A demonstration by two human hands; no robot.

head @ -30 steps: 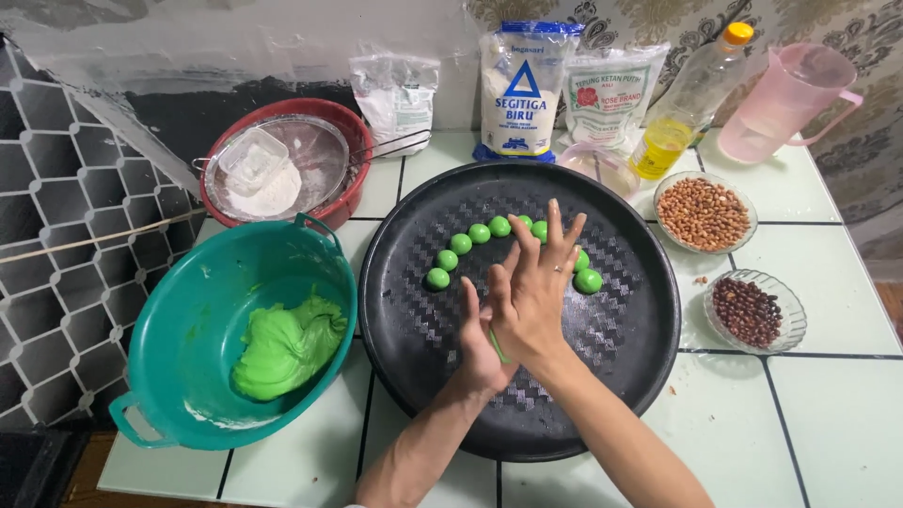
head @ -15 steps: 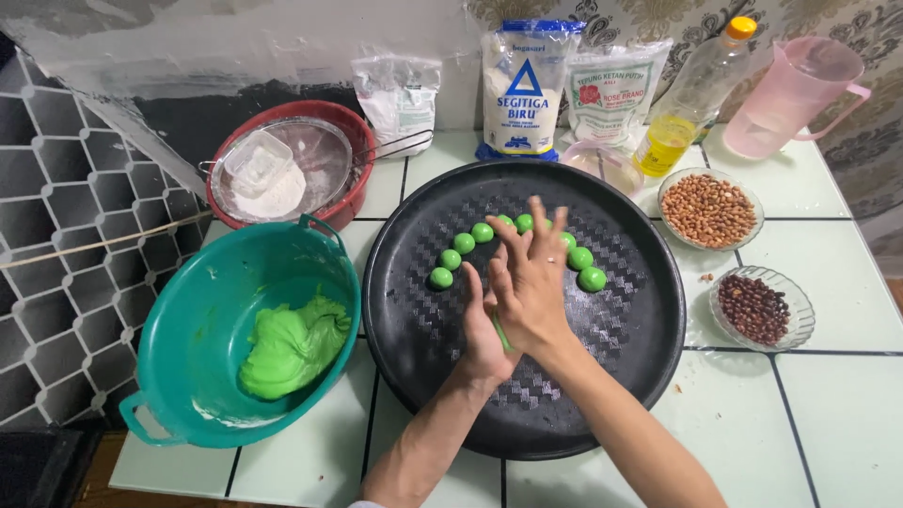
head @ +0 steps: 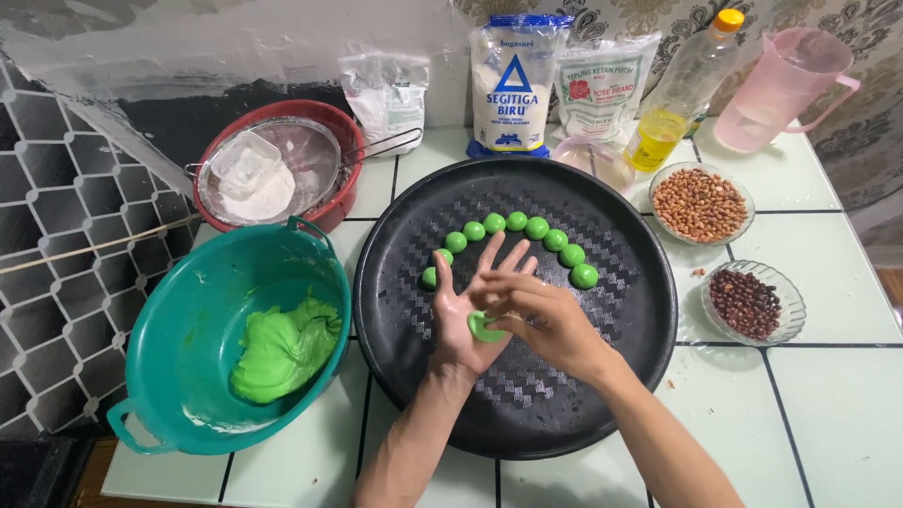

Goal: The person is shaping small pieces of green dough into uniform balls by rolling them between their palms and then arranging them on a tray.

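Both hands' grip (head: 513,315) pinches green dough (head: 484,327) over black tray (head: 414,376).

surface: white tiled countertop (head: 828,395) with dark grout lines, carrying pretty much everything
middle: big round black textured tray (head: 649,329) sitting dead centre
left: teal plastic basin (head: 150,376) hanging a bit over the edge, red bowl (head: 346,179) sitting behind it
back: flour bags, oil bottle, pink plastic jug (head: 785,89) lining the wall
right: two small glass dishes of nuts and beans sitting near the tray
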